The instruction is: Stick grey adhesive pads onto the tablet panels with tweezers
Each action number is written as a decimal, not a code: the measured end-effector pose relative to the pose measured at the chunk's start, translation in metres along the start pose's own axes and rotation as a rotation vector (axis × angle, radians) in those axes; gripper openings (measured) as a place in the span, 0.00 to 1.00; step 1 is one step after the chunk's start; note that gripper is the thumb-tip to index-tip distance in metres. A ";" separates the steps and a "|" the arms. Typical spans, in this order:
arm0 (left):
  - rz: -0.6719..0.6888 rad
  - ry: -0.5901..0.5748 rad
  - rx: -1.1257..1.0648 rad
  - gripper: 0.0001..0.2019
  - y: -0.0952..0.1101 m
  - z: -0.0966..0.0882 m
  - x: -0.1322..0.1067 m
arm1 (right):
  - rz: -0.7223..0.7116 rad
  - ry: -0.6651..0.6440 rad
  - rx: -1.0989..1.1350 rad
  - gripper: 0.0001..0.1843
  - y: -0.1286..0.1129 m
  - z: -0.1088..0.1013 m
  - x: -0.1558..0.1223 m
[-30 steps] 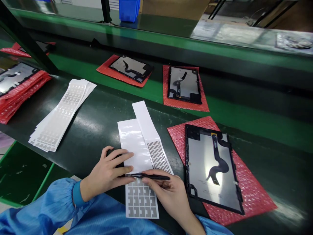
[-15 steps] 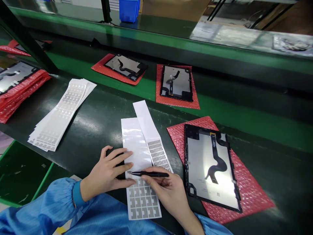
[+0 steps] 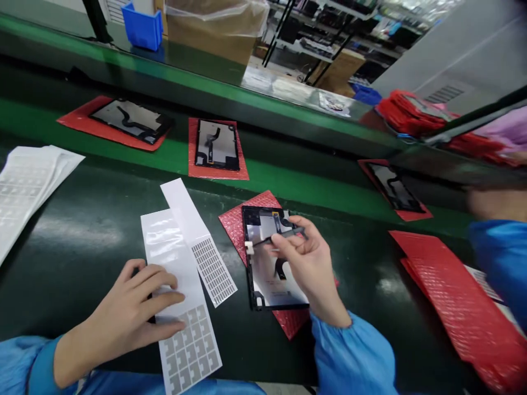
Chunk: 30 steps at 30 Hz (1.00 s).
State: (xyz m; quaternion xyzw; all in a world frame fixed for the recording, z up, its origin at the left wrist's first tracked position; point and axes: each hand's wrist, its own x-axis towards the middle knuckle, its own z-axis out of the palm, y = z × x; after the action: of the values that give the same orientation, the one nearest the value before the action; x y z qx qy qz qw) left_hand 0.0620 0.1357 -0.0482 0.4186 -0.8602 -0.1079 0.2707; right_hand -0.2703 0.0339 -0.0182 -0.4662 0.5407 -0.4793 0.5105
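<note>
My left hand (image 3: 138, 310) lies with fingers apart on a white sheet of grey stickers (image 3: 191, 351). A narrower sheet with rows of small grey labels (image 3: 212, 269) overlaps its right side. In my right hand (image 3: 315, 263) are dark tweezers (image 3: 265, 240). At their tip is a small whitish sticker (image 3: 249, 247), over the left edge of a tablet screen panel (image 3: 263, 282); whether it touches the panel I cannot tell. The panel shows its silvery back and a black flex cable, partly hidden by my hand. Beneath it is a red bubble-wrap bag (image 3: 231, 220).
More sticker sheets (image 3: 31, 181) are stacked at left. Further panels (image 3: 224, 148) on red wrap sit along the green strip behind. At right lie red bags (image 3: 453, 296), beside another person's blue sleeve (image 3: 500, 263). A blue bin (image 3: 143, 27) stands beyond the ledge.
My right hand has moved from the sticker sheet to above the screen panel, with a sticker at the tweezers' tip. My left hand stays on the sheet. The view has swung right.
</note>
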 end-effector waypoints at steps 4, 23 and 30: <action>0.245 -0.068 0.001 0.08 -0.005 0.022 0.072 | -0.063 0.030 -0.029 0.42 0.009 -0.016 0.040; 0.268 -0.043 0.040 0.06 -0.032 0.083 0.156 | -0.074 0.072 -0.011 0.26 0.034 -0.018 0.041; 0.264 -0.048 0.045 0.07 -0.031 0.085 0.157 | -0.086 0.068 -0.025 0.25 0.034 -0.019 0.041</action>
State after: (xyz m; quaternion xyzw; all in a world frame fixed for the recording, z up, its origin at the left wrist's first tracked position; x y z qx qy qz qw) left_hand -0.0439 -0.0096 -0.0729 0.3050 -0.9161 -0.0621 0.2527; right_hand -0.2913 -0.0027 -0.0557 -0.4789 0.5429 -0.5097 0.4649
